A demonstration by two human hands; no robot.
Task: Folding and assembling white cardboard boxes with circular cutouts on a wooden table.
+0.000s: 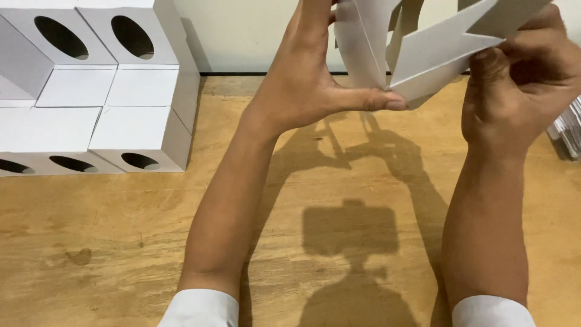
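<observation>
Surface: I am working over a wooden table [121, 230], tan with darker grain and a few stains; the shadow of my arms and head camera falls across its middle.
Room: a pale wall [242, 36] stands behind the table's far edge, with a dark line where the two meet.
Far left: a stack of white cardboard boxes [103, 91] sits on the table against the wall, plain and unprinted, each with an oval cut-out; the upper ones show their ovals on top, the lowest row on the front face.
Left hand: my left hand [308, 72] is raised above the table, fingers stretched up along the white cardboard blank [436, 51], thumb pointing right and pressed under its lower fold, so I am gripping it.
Cardboard: the blank is unfolded, its flaps angled apart, held in the air between both hands, clear of the table.
Right hand: my right hand [520, 79] is curled around the blank's right flap, thumb on the near side.
Far right: a pile of flat grey-white sheets [567, 130] lies at the table's edge, mostly cut off by the frame.
Sleeves: white cuffs [203, 309] show at the bottom.
</observation>
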